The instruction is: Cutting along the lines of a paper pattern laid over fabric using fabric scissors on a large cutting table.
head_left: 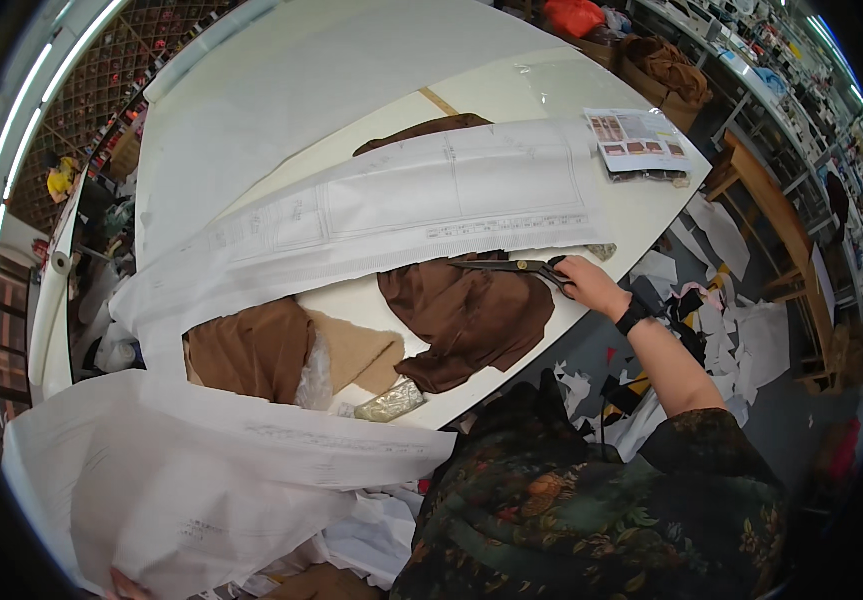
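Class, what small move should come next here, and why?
Perhaps ease the nearer pattern paper aside with the left grip, at its lower edge: the paper hangs past the table, while the right grip holds tailor's shears over brown cloth.

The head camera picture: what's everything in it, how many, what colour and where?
Table: one, white, centre
Wide sheet: one, pale, far half
Long printed paper: one, white, across table
Loose paper: one, white, lower left
Cloth: three patches, brown, beside long paper
Fleecy cloth: one, tan, near edge
Clear plastic: several pieces, on table
Picture sheet: one, white, right corner
Bench: one, brown, right
Floor scraps: many, mostly white, right
Scissors: one pair, black, over cloth
The rest: too crowded to count
Garment: one, dark, bottom
Left hand: one, bare, bottom left
Right hand: one, bare, holding scissors
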`<control>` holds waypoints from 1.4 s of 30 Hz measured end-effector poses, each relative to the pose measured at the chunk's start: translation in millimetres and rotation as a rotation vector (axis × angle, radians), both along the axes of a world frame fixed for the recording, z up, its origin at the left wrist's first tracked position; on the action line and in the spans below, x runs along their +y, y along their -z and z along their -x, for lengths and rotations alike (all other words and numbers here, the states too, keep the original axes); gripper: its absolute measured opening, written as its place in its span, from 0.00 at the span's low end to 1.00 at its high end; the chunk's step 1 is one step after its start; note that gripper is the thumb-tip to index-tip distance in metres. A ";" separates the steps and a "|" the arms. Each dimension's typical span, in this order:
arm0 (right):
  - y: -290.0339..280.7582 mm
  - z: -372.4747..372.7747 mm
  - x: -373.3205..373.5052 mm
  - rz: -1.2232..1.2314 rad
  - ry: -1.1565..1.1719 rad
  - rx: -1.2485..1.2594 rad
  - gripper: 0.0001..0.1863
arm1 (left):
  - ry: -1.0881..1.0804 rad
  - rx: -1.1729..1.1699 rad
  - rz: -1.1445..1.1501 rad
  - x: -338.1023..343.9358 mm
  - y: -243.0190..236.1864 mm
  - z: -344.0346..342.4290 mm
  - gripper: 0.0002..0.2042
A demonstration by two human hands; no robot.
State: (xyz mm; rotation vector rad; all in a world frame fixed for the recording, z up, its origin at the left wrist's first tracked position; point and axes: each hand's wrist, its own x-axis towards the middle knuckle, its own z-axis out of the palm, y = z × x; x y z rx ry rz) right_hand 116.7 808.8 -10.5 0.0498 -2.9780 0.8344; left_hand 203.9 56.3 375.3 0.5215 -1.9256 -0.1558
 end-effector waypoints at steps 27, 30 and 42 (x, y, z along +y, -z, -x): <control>2.0 -24.5 -292.6 1.342 -0.878 -0.627 0.20 | 1.073 0.117 -0.508 200.1 -74.3 126.3 0.24; -20.3 -18.3 -233.0 1.231 -0.850 -0.695 0.32 | 1.130 0.098 -0.497 245.2 -79.8 133.8 0.22; -25.1 -25.2 -64.4 1.314 -0.759 -0.457 0.18 | 1.151 0.197 -0.512 426.8 -88.5 221.3 0.18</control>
